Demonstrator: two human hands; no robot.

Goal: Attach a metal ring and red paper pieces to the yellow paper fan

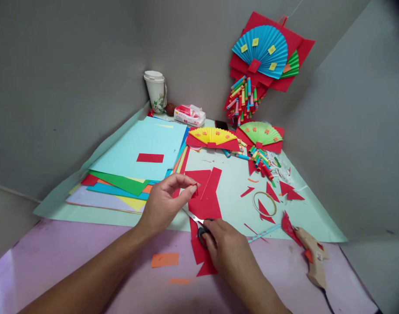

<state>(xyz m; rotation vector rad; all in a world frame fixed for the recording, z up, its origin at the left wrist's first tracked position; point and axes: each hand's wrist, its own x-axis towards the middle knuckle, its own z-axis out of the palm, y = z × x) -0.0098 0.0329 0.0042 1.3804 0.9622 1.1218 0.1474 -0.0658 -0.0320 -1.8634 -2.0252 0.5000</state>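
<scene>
Left hand (pixel 167 198) pinches a small red paper piece (pixel 194 190) at view centre; right hand (pixel 230 246) is clamped on scissors (pixel 195 217), blades toward ten o'clock, over red sheet (pixel 206 209). Hot-glue gun (pixel 313 257): four o'clock.

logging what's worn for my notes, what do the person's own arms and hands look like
The left hand and right hand are bare, with no gloves. No sleeve shows on the left forearm or right forearm, and no watch or bracelet. I see no ring, though some fingers are partly hidden.
</scene>
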